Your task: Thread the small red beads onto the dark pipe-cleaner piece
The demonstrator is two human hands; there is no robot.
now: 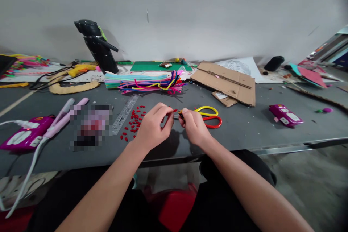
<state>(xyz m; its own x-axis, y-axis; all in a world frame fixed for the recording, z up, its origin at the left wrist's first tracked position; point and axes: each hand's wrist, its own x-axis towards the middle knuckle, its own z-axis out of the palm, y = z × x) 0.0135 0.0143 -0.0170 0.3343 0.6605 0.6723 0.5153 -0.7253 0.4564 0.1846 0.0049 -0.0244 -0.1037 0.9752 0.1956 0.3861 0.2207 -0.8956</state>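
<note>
My left hand [156, 125] is closed in a pinch above the desk, with a small red piece [175, 110] showing at its fingertips. Close beside it, my right hand [194, 125] is wrapped round a small tool [179, 114] with a black and orange grip; its exact kind is mostly hidden by the fingers. Just behind the right hand lie scissors with one yellow loop and one red loop [214, 122]; their blades are partly covered. Left of my left hand, several small red pieces [135, 121] are scattered on the grey desk [239, 130].
A clear ruler [125, 114], a blurred-out phone [94, 125], a pink hair straightener [61, 121] and a purple box [27, 134] are on the left. Bundled pipe cleaners [146, 81], a black flask [99, 49] and cardboard [228, 81] stand behind. Another purple box [286, 116] sits right.
</note>
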